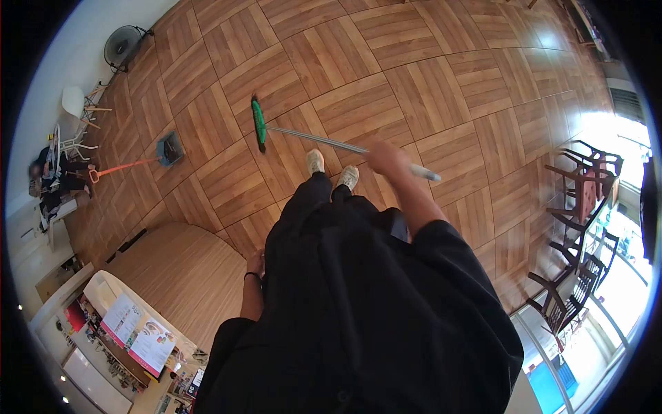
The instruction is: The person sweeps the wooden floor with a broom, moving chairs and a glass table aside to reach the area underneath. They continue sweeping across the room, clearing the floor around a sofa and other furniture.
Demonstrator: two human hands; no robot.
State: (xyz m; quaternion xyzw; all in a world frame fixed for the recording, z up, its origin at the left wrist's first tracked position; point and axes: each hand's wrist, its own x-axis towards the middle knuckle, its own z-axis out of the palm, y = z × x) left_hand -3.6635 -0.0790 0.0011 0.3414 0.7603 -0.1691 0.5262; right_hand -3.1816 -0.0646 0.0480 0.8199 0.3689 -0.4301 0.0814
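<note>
My right hand is closed around the grey handle of a broom, near the handle's upper end. The broom's green head rests on the wood-patterned floor, ahead and to the left of my shoes. My left hand hangs low beside my left thigh, with a dark band on the wrist. Its fingers are too small and partly hidden to make out. A grey dustpan with a long orange handle is on the floor to the left, apart from both hands.
A curved wooden counter stands close on my left, with menu sheets behind it. Dark wooden chairs line the right side by bright windows. A seated person, a white chair and a fan are along the left wall.
</note>
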